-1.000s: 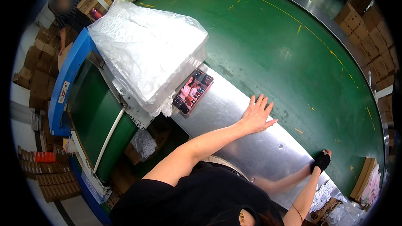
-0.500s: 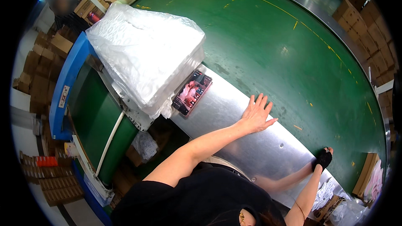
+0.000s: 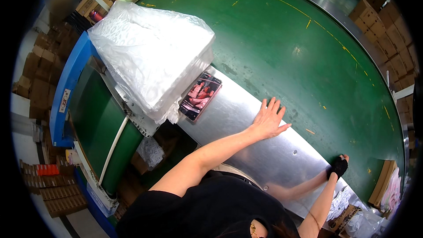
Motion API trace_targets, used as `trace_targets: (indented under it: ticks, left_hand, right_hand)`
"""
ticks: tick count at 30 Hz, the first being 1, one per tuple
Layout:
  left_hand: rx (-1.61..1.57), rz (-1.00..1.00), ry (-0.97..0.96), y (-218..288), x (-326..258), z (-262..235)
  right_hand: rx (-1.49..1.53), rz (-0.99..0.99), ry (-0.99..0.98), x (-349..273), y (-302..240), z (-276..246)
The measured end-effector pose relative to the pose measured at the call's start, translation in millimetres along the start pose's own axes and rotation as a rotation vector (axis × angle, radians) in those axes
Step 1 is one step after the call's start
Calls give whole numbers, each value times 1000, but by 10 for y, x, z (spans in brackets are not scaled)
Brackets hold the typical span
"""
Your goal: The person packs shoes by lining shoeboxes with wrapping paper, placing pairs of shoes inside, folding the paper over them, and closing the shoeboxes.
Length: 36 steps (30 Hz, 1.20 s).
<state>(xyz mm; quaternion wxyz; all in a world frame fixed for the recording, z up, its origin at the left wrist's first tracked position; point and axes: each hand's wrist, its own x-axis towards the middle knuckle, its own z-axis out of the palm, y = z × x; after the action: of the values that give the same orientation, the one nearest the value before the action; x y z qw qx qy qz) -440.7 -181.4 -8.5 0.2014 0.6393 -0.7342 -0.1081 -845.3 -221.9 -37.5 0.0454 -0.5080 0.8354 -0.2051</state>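
Note:
My left hand (image 3: 269,120) lies flat with its fingers spread, its palm on the edge of the shiny metal ledge (image 3: 240,105) and its fingertips reaching the green conveyor belt (image 3: 282,39). Nothing is in it. Farther right, my right hand (image 3: 339,166) wears a black fingerless glove and rests by the ledge's border with the belt. Its fingers look curled together, with nothing visible in them. To the left of my left hand, a phone (image 3: 200,97) with a lit screen lies on the ledge, against a large stack wrapped in clear plastic (image 3: 154,57).
A blue-sided belt section (image 3: 70,88) curves along the left. At the lower right are a cardboard box (image 3: 382,183), crumpled white paper (image 3: 338,205) and clear plastic bags (image 3: 363,224). Stacked cartons (image 3: 387,35) stand beyond the belt. Someone stands at the upper left.
The picture on the phone screen is different. The whole view has shifted slightly; both hands stay in place on the ledge and belt edge.

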Motion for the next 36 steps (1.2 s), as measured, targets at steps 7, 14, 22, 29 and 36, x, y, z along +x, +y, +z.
trace_targets:
  ticks: [7,14,22,29,36]
  left_hand:
    - [14,4,-21,2,4,-6]
    - [9,5,-18,5,2,-3]
    - [-11,6,-5,-1,-5,0]
    - [-10,8,-7,5,-10,-14]
    - [9,19,23,17,-4,8]
  right_hand:
    - [9,-4,9,-19,-8,-1]
    - [19,-8,12,-36,-12,-5]
    - [32,-15,9,-49,-57,-55]
    - [42,-19,38,-13,45,10]
    - [-7,-10,33,29,66,30]
